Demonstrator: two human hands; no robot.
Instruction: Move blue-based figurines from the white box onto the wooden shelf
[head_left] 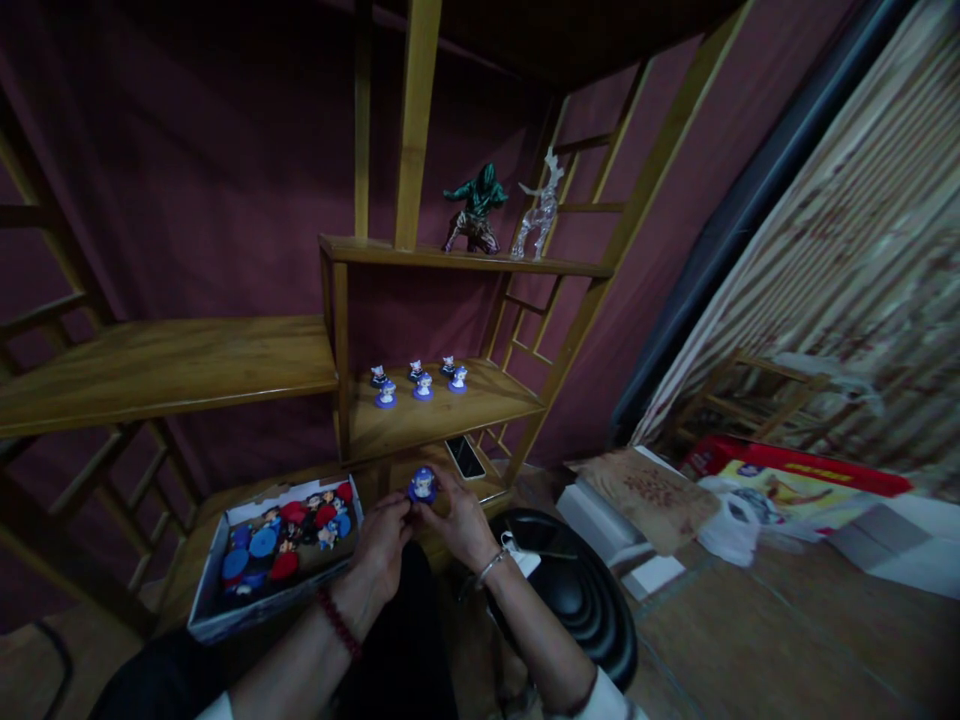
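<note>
left fingers [396, 510] and right fingers [450, 492] in narrow grip on purple figurine [423, 484] (partly white)

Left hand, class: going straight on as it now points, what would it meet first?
Likely the figurine in the right hand; depth is unclear, and the left hand may already touch it.

No words can be read, as the small yellow print [832, 477] on the red-and-yellow box [787, 490] is too blurred.
</note>
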